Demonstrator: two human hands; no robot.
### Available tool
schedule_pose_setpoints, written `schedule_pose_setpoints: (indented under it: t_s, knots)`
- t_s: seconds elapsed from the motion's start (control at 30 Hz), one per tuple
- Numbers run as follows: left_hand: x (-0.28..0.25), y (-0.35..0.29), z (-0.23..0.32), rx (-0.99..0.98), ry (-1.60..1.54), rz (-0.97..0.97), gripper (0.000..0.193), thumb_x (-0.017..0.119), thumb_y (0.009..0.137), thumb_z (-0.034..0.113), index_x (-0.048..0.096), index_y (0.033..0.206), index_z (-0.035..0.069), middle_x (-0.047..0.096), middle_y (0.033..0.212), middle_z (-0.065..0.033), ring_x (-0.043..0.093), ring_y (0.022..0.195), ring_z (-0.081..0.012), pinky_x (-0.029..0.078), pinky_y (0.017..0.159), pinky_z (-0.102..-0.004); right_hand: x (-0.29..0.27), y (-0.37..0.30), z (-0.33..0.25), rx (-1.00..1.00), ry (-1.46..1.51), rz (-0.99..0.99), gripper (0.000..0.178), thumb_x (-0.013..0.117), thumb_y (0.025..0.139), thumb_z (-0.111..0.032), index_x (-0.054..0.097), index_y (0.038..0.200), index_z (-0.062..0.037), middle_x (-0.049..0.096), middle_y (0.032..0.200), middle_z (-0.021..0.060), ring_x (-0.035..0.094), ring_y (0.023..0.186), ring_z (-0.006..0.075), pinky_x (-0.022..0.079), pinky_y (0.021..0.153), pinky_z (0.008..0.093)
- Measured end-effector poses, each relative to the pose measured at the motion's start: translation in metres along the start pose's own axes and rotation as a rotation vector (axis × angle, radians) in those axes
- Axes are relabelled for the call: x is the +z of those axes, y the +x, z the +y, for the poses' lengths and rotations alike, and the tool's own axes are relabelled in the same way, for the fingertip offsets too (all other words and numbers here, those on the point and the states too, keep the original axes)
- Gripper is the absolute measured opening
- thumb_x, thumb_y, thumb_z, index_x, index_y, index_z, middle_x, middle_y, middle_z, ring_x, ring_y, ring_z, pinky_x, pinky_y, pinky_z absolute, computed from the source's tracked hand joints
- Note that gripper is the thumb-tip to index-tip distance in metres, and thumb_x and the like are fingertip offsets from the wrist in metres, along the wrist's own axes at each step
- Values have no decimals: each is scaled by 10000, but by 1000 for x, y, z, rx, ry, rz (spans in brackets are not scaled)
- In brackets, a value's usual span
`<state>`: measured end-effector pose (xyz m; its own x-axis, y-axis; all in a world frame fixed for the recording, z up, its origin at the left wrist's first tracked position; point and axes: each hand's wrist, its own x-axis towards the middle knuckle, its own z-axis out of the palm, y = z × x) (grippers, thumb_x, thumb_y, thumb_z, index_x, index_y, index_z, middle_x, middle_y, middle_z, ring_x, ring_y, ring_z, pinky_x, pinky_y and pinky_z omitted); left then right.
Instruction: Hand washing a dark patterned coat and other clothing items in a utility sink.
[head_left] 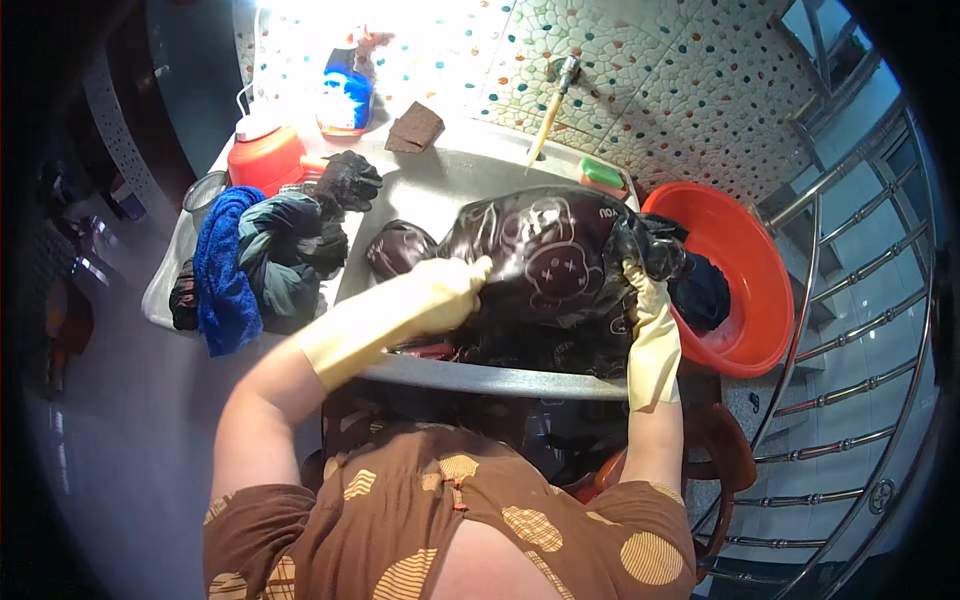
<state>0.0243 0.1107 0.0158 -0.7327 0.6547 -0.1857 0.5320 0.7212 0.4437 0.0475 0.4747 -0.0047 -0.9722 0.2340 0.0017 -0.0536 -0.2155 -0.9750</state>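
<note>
A glossy black garment (520, 240) with white cartoon bear outlines bulges over the metal sink. It looks wet or coated, and its exact kind is not clear. My left hand (455, 290), in a pale yellow rubber glove, is closed in a fist at its left side, pinching the fabric. My right hand (645, 285), gloved alike, grips the bunched fabric at the right end; its fingers are partly hidden in the folds. A small rounded part of the same dark fabric (400, 248) lies left of the main bulge. Lower folds hang inside the sink's front rim (500, 380).
On the left drainboard lie a blue towel (230, 270), grey-green cloth (280, 250) and dark gloves (347, 182), beside a red jug (265, 158). Behind stand a blue bottle (346, 98), brown scouring pads (414, 128), a tap (555, 105) and a green sponge (601, 172). A red basin (755, 270) holds dark cloth.
</note>
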Motion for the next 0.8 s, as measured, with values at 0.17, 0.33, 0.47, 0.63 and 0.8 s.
schedule_pose_setpoints:
  t_s: [0.17,0.33,0.47,0.63,0.8]
  knots:
    - [33,1,18,140,54,-237,653,487,948,215,268,1501,-52,644,1145,-263,637,1063,-407,509,929,-462,-69,1,29,-432,-361,-173,525,711,897,-81,538,1391,-68,628,1281,84,625,1099,217,518,975,365]
    - [-22,4,-27,12,-216,-493,586,565,891,361,552,1372,27,632,1249,-231,599,1180,-357,467,1027,-430,-54,-18,39,-291,-219,-149,521,714,893,-76,545,1385,-70,635,1268,82,627,1095,217,521,966,366]
    - [-77,24,-19,-351,189,-2,519,648,847,318,615,1329,129,691,1151,-203,683,1042,-302,525,926,-438,-47,-41,34,-195,-116,-89,518,716,890,-71,550,1381,-72,640,1257,81,629,1091,217,524,959,366]
    - [-54,61,-17,131,-31,284,582,708,804,284,590,1348,114,707,1060,-191,695,956,-279,540,866,-403,-35,-61,27,-82,12,-38,515,718,886,-66,556,1375,-74,647,1243,80,630,1087,217,527,950,367]
    - [-60,79,-48,152,-58,367,468,773,803,223,662,1236,83,718,1029,-134,682,846,-173,545,745,-343,13,-33,-1,-43,125,21,488,714,869,-33,575,1336,-64,661,1197,78,646,1038,226,538,920,370]
